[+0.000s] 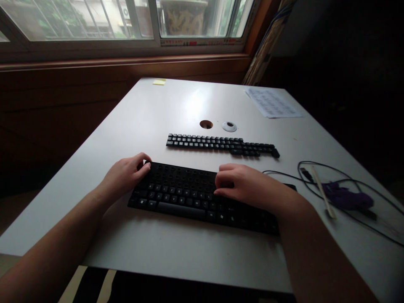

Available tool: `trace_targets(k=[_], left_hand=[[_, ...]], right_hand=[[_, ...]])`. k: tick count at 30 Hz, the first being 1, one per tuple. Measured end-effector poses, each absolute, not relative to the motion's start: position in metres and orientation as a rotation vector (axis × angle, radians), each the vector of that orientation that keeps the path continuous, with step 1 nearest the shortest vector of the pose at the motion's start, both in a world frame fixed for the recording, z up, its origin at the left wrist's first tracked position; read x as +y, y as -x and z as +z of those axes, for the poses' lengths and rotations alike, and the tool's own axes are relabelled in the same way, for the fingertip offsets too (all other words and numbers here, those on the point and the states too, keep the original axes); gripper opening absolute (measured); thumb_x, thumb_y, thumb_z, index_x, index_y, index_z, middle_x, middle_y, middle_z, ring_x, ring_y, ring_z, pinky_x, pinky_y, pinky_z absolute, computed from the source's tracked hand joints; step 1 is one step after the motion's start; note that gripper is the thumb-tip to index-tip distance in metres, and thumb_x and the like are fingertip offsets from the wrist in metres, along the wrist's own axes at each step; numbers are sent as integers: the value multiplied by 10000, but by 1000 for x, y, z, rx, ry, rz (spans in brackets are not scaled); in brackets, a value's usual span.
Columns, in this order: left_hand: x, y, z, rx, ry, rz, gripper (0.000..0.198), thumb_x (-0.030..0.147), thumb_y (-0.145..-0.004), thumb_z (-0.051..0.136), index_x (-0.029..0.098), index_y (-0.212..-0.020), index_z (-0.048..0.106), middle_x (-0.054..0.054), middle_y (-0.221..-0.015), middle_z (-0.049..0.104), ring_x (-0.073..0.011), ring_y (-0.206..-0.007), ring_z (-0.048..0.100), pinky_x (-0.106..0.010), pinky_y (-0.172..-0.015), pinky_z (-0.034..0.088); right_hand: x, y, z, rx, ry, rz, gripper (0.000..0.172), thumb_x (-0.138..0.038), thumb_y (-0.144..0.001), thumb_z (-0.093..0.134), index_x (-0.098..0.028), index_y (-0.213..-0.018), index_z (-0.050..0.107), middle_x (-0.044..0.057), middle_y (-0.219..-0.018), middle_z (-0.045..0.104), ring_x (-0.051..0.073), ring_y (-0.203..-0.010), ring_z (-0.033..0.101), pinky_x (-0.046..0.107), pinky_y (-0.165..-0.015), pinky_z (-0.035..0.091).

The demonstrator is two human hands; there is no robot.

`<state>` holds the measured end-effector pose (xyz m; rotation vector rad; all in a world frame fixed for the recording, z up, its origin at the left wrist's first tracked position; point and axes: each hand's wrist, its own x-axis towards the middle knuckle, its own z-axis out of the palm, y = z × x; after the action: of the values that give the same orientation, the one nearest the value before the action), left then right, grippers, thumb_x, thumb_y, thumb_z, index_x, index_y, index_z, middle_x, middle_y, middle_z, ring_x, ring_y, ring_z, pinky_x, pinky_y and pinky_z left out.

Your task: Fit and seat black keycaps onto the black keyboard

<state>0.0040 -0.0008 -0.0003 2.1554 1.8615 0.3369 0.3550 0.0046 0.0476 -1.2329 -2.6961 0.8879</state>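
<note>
A black keyboard [183,209] lies on the white table, slightly angled. Keycaps fill its lower rows, while the upper rows show bare sockets. My left hand [128,170] is closed on the far left corner of the keyboard, thumb and forefinger pinching its edge. Over the keyboard's right half, my right hand [238,181] is curled in a pinch, fingertips at the right end of the letter rows. Whatever sits between those fingertips is hidden, and the hand and forearm cover part of the keys. Beyond the keyboard, loose black keycaps [205,143] stand lined up in rows.
On the right lie a black cable [315,198], a pale thin stick with a dark end [322,189] and a purple cloth [347,197]. Printed sheets [273,102] are at the back right. A round hole [206,124] and a white ring cover [229,126] are mid-table.
</note>
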Motion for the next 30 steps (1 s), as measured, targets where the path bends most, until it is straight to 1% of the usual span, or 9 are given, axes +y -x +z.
trace_targets(k=[15, 24, 30], left_hand=[[-1, -5, 0, 1867, -2155, 317, 348, 443, -939, 421, 218, -1079, 647, -28, -786, 663, -211, -706, 611, -291, -629, 389], [-1, -4, 1, 1868, -2156, 325, 338, 434, -934, 421, 221, -1072, 644, -16, -757, 653, -209, -702, 609, -289, -629, 389], [-2, -5, 2, 1862, -2159, 327, 344, 442, -942, 416, 220, -1073, 644, -19, -772, 659, -206, -706, 613, -281, -621, 393]], right_hand=[[4, -357, 49, -2674, 1217, 1020, 173, -376, -858, 693, -223, -781, 673, 11, -880, 637, 141, -742, 572, 277, -641, 421], [3, -351, 50, -2679, 1250, 1048, 187, -385, -854, 693, -220, -771, 664, 8, -879, 642, 139, -742, 572, 270, -624, 411], [6, -364, 54, -2639, 1299, 1001, 208, -405, -850, 694, -220, -762, 664, 12, -864, 640, 143, -728, 568, 283, -640, 420]])
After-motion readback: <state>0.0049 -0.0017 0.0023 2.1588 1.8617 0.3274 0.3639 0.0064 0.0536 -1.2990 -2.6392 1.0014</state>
